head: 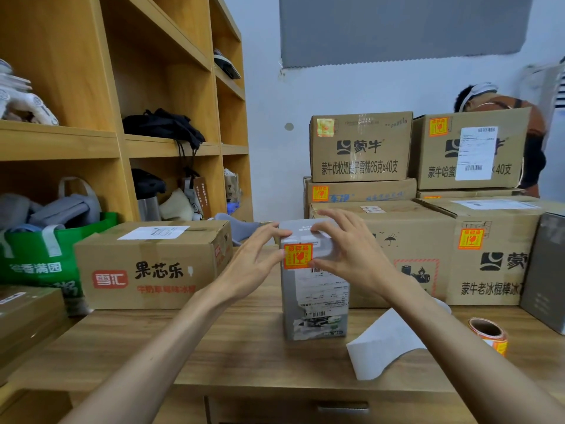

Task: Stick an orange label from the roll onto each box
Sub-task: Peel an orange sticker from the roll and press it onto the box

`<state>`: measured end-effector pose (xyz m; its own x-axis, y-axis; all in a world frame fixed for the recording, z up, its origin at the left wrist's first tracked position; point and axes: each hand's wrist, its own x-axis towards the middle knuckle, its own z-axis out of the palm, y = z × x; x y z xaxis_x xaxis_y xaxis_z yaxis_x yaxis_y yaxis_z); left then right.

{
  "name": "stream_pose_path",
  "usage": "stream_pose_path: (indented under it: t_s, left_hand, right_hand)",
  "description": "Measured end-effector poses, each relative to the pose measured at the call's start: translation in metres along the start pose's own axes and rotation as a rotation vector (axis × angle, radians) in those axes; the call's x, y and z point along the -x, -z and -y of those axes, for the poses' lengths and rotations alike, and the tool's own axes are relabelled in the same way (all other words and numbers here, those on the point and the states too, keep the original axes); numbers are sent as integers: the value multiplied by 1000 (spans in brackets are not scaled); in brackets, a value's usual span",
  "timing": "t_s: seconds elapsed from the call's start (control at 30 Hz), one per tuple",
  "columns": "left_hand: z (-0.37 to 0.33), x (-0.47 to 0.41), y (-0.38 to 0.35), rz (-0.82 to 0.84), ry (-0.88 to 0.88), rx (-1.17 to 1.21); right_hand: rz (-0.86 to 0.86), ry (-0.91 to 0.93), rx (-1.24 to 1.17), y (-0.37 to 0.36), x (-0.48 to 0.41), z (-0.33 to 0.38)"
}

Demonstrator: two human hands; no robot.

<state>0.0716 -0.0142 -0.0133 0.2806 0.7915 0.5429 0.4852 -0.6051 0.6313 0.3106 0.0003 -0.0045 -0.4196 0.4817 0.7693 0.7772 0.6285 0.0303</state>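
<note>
A tall grey box (315, 301) stands upright in the middle of the wooden desk (214, 347). An orange label (298, 256) is on its front face near the top. My left hand (253, 261) touches the box's left side, fingertips at the label's left edge. My right hand (351, 249) reaches over the box's top right corner, thumb at the label's lower right corner. The roll of orange labels (489, 335) lies on the desk at the right, with a white strip of backing paper (385, 344) trailing from it.
A cardboard box with red print (153, 264) sits left of the grey box. Stacked cardboard boxes (428, 240), several bearing orange labels, fill the back right. Wooden shelves (122, 117) stand at left with a green bag (46, 264). A person (504, 111) is behind the stack.
</note>
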Motion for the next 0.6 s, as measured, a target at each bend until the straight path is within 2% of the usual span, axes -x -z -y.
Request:
stream_pose_path:
  t_s: [0.13, 0.43, 0.6]
  left_hand:
    - [-4, 3, 9, -7, 11, -22]
    - [9, 4, 17, -51, -116, -169]
    - [15, 1, 24, -66, -99, -229]
  right_hand:
    - [-1, -27, -43, -2, 4, 7]
    - [129, -196, -393, -5, -13, 12]
    - [101, -236, -448, -8, -14, 11]
